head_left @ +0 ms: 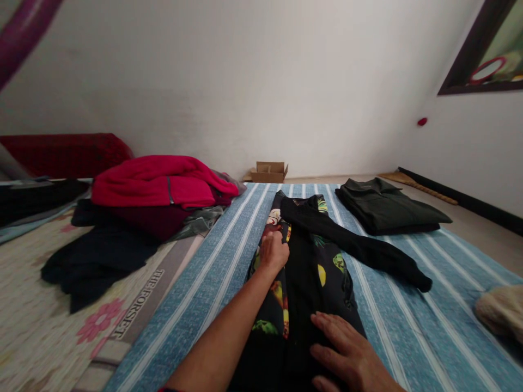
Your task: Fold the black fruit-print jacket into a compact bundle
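Note:
A black jacket with a colourful fruit-and-leaf print lies lengthwise on the blue striped sheet in front of me. One plain black sleeve runs across its upper part and sticks out to the right. My left hand is closed at the jacket's left side, its fingers curled on the printed cloth; the fingertips are partly hidden. Lower down, my right hand rests on the jacket's front with fingers spread, the cuff of that arm out of view.
A folded dark garment lies at the right. Left of the blue striped sheet is a heap with a bright pink garment and dark clothes. A cardboard box stands by the wall. Something beige sits at the right edge.

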The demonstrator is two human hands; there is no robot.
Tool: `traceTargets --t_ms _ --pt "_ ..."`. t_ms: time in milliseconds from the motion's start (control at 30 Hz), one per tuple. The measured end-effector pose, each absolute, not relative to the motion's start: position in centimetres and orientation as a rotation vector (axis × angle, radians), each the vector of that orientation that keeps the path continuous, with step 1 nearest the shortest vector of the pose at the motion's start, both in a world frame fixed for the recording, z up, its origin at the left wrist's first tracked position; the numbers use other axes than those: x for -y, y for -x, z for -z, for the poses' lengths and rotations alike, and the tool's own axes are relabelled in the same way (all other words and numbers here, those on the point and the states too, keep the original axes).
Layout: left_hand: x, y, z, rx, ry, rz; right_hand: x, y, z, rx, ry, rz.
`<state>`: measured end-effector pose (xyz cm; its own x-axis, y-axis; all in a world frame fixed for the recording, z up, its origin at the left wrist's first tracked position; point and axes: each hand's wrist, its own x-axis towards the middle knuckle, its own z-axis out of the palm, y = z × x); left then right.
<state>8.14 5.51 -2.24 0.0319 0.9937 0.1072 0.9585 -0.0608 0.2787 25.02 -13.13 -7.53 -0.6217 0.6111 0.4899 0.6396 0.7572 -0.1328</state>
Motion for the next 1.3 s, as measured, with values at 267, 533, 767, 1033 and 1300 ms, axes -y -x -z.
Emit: traceTargets --t_ms 267,533,767,1033,1300 --pt "-4.8 -8.4 2.2 -2.098 -2.093 -0.175 12.6 -25.3 7.5 2.437 0.919 0.066" --pt "-5.8 -7.9 2.2 -1.945 -2.201 -0.121 12.6 -25.3 7.7 2.433 0.909 0.056" --pt "-5.9 -6.6 3.2 -1.73 -2.351 -0.172 12.5 -25.5 7.1 2.454 0.895 0.048" --pt "-4.0 -5.9 4.5 -1.576 -2.568 -0.31 12.2 -26.1 7.6 2.465 0.872 -0.008" --pt "-4.4 -6.2 7.1 -1.634 -2.613 -0.238 10.3 -26.2 4.9 2.372 0.832 -0.308"
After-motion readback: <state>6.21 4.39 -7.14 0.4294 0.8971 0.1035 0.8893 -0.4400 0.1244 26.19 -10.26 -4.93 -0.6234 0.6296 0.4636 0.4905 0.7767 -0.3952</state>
